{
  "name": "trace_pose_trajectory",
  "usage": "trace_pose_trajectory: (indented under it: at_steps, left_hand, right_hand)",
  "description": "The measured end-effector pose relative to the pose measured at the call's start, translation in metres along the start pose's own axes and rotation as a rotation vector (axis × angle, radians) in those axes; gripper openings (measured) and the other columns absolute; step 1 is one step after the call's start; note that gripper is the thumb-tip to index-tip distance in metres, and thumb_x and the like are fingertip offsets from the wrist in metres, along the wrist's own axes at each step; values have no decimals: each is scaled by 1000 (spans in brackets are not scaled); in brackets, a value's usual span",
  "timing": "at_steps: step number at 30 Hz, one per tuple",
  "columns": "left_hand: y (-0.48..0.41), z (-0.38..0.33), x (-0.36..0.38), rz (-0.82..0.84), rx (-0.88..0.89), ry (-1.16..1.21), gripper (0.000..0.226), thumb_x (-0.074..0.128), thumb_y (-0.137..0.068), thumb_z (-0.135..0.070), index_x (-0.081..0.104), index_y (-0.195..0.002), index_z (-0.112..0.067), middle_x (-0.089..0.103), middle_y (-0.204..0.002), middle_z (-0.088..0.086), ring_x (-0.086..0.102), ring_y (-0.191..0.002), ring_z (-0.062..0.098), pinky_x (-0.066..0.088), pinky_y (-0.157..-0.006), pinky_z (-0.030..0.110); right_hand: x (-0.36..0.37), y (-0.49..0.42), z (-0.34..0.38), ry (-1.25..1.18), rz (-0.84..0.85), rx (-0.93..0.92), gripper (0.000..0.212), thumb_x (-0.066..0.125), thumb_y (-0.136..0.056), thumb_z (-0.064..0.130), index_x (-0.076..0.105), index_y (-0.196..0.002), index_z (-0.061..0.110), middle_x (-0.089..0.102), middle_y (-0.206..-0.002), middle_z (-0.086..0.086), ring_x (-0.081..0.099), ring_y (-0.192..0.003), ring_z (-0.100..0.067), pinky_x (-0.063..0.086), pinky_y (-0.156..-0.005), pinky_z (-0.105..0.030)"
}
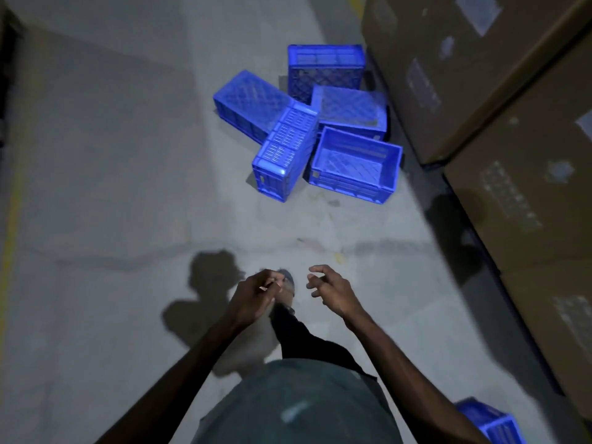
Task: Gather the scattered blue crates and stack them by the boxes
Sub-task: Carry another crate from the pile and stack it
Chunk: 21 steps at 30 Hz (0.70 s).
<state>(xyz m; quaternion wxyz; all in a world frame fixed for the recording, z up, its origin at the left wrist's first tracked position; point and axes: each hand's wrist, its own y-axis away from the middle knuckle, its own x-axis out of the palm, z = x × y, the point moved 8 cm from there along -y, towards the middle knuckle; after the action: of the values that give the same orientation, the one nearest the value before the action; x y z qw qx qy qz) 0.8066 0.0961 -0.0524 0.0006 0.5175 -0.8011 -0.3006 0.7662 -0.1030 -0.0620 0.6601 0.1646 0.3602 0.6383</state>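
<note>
Blue crates point(325, 72): a heap of five on the concrete floor point(112, 155), touching one another and just beside the cardboard boxes point(512, 203). Two lie bottom-up and one rests on its side.
Lone crate point(490, 421): apart from the heap, by the boxes at the person's right side, partly cut off by the edge of view.
Left hand point(259, 293): held out in front, fingers loosely curled, gripping nothing I can make out.
Right hand point(330, 290): also out in front, fingers spread and bent, empty.
Step in hand: from where I stand, the approach to the heap; neither hand is near a crate yet.
Doing it well: I'd start with the open crate point(355, 165), nearest and already upright, as the base. Take it by both short rims, set it square against the boxes, then turn each overturned one mouth-up before stacking.
Watch for: the tipped crate point(285, 152) sits against its neighbours, so lifting one may shift the rest.
</note>
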Motion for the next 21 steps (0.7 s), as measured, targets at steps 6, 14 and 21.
trace_pose_trajectory:
  at_steps: [6, 14, 21]
  left_hand:
    - [-91, -32, -105, -156, -93, 142, 27, 65, -96, -28, 71, -114, -8, 74, -103, 20, 66, -91, 28, 56, -86, 47]
    - [-211, -53, -233, -282, -146, 254, 17, 57, -105, -3, 68, -118, -4, 71, -104, 16, 67, -95, 25, 56, -84, 37]
    - [-353, -45, -388, -293, -154, 268, 17, 58, -105, -5, 67, -118, -2, 71, -108, 17, 67, -102, 29, 54, -95, 42]
  right_hand:
    - [25, -105, 125, 14, 75, -28, 23, 59, -103, 26, 66, -123, 17, 76, -105, -12, 66, -80, -18, 47, -60, -12]
    - [87, -236, 300, 168, 224, -104, 23, 54, -105, 24, 65, -125, 20, 76, -108, -11, 68, -84, -18, 45, -67, -16]
    - [155, -386, 432, 191, 193, -117, 17, 56, -104, 26, 64, -119, 25, 76, -103, -6, 65, -72, -9, 44, -63, -14]
